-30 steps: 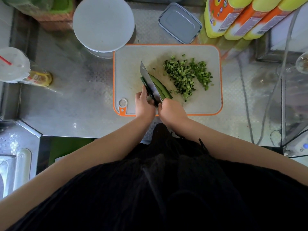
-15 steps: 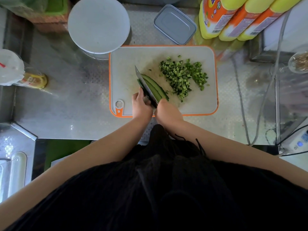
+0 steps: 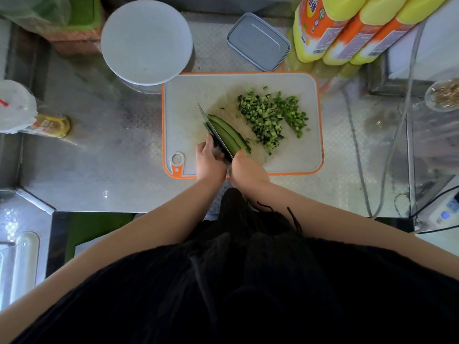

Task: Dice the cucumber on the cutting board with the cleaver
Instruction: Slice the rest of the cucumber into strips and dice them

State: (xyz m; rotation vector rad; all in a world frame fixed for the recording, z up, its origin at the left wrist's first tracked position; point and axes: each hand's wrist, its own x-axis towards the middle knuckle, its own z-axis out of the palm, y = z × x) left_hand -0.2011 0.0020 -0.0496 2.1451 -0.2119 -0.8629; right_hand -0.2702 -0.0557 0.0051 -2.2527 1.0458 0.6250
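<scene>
Left grip (image 3: 210, 161) curls its fingers on the near end of the cucumber strips (image 3: 229, 136) at the near left of the cutting board (image 3: 188, 95); just right of it the cleaver (image 3: 214, 134) stands edge-down along the strips, its handle held in the closed right grip (image 3: 247, 167); further right a heap of diced cucumber (image 3: 270, 117) lies on the board; beyond, on the steel worktop (image 3: 104, 157), stand a lidded container (image 3: 258, 42) and yellow bottles (image 3: 347, 28).

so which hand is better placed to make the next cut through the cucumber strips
The right hand: it already grips the cleaver, whose blade lies along the cucumber strips. The left hand steadies them beside the blade.
</scene>
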